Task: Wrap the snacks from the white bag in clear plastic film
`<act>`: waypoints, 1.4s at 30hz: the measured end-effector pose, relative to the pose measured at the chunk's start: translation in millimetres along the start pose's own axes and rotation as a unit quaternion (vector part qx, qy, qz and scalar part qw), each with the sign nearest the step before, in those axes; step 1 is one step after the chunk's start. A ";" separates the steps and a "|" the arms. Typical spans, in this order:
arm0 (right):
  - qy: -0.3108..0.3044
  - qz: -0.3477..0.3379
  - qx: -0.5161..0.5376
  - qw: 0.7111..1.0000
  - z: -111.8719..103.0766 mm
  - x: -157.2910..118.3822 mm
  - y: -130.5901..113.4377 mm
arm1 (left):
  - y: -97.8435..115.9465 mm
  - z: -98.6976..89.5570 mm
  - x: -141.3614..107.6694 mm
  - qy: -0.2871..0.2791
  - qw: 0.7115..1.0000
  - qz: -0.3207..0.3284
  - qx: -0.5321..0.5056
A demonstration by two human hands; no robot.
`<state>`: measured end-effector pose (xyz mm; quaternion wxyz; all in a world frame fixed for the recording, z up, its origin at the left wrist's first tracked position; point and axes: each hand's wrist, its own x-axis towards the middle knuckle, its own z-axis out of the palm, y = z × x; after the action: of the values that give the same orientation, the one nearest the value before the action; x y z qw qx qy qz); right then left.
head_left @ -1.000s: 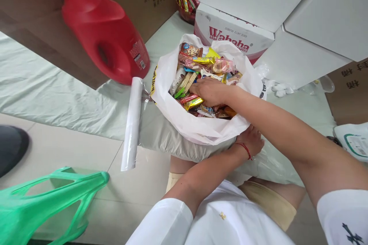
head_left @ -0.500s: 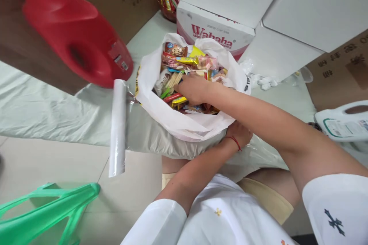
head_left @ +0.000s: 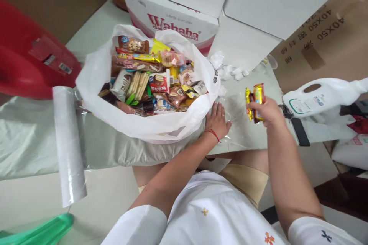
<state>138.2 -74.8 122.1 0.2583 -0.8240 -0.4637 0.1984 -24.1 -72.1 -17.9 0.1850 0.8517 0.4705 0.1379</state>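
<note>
A white plastic bag (head_left: 94,80), its mouth wide, holds many wrapped snacks (head_left: 140,65): biscuits, small cakes and bars. My left hand (head_left: 217,122) lies flat on the clear plastic film (head_left: 237,130) beside the bag's right edge, fingers spread, a red string on the wrist. To the right, over the table, my right hand (head_left: 268,111) grips a few small wrapped snacks (head_left: 255,101) in yellow, red and brown wrappers. Part of them is hidden by the fingers.
A roll of plastic film (head_left: 69,145) juts over the table's front left edge, near a red jug (head_left: 37,57). Behind the bag are a Wahaha carton (head_left: 172,19) and white boxes (head_left: 253,0). A white bottle (head_left: 319,97) lies at right; a green stool (head_left: 43,229) stands below left.
My right hand has come out of the bag and moved right, now with wrapped snacks in it. My left hand, partly hidden before, shows flat on the film. The view has shifted right.
</note>
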 end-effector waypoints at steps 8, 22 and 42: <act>-0.007 0.085 -0.167 0.982 73.3 -9.2 40.8 | 4.2 -1.2 2.1 0.001 0.999 -0.032 0.040; 0.003 -0.234 -0.142 0.962 108.5 -145.9 64.8 | -19.7 -9.5 13.9 0.096 0.991 -0.071 -0.068; 0.030 -0.252 -0.020 0.967 20.7 -134.6 159.6 | -48.5 -60.1 -4.4 -0.012 0.971 0.238 -0.023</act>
<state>165.9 -256.1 20.3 0.2975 -0.6910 -0.6523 0.0927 -87.4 -41.0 13.9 0.1719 0.9362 0.2492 0.1785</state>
